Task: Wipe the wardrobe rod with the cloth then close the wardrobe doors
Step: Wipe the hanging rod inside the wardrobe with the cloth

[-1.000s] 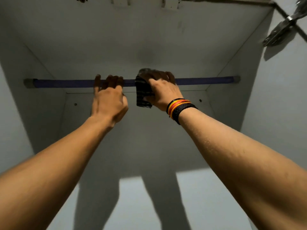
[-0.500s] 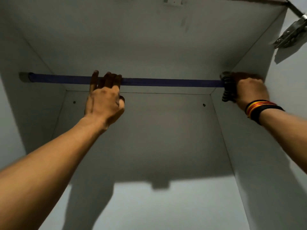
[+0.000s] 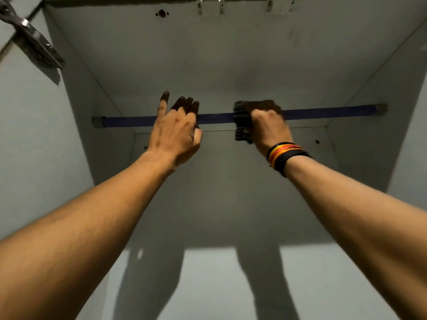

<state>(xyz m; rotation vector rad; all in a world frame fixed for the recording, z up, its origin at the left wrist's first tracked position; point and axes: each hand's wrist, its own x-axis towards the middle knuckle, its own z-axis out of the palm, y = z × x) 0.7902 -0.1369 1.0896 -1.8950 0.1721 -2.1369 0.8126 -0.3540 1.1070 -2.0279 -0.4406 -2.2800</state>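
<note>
A dark blue wardrobe rod [image 3: 323, 113] runs across the top of the grey wardrobe interior, between grey end brackets. My right hand [image 3: 268, 125], with coloured bands at the wrist, is shut on a dark ribbed cloth [image 3: 240, 122] wrapped over the rod just right of its middle. My left hand [image 3: 175, 132] lies against the rod left of the middle. Its fingers stretch upward and apart, the index finger raised, and they are not curled round the rod. The stretch of rod behind both hands is hidden.
A metal door hinge [image 3: 34, 45] juts in at the top left. Two metal catches [image 3: 210, 4] sit at the front of the wardrobe ceiling. Grey side walls [image 3: 76, 139] close in on both sides, and my arms cast shadows on the back panel [image 3: 212, 262].
My right hand has slid the cloth along the rod from its right end back toward the middle. My left hand's fingers have straightened and loosened. The view has swung left, showing the left hinge.
</note>
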